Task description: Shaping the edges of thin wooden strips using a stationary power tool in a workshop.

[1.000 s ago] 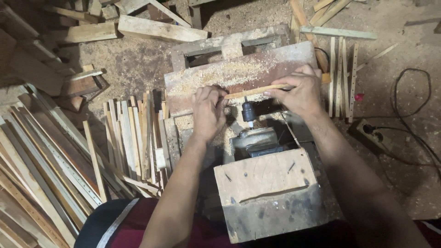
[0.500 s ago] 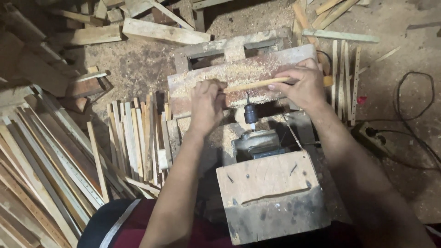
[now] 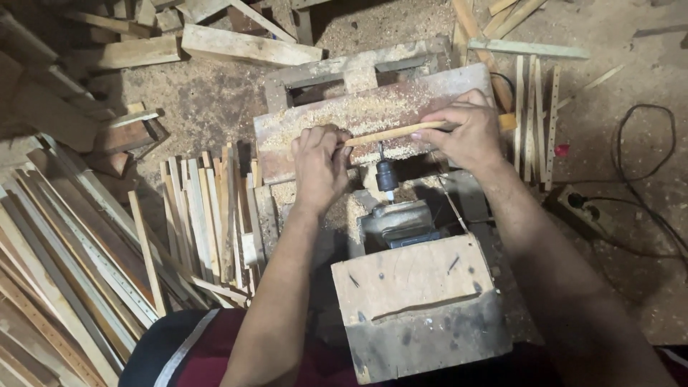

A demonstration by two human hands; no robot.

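Both hands grip one thin wooden strip (image 3: 390, 133): left hand (image 3: 320, 161) clenched on its near end, right hand (image 3: 464, 133) grasping the other, holding it level across the sawdust-covered bench (image 3: 301, 129), just above the drill chuck (image 3: 386, 174).

Both hands (image 3: 322, 168) (image 3: 466, 132) gripping wood strip (image 3: 394, 133) over drill chuck (image 3: 387, 175), sawdusty bench (image 3: 315, 122)

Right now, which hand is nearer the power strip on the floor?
Right. The right hand holds the wooden stick on the side toward the power strip, which lies below and beyond it. The left hand holds the stick's far end.
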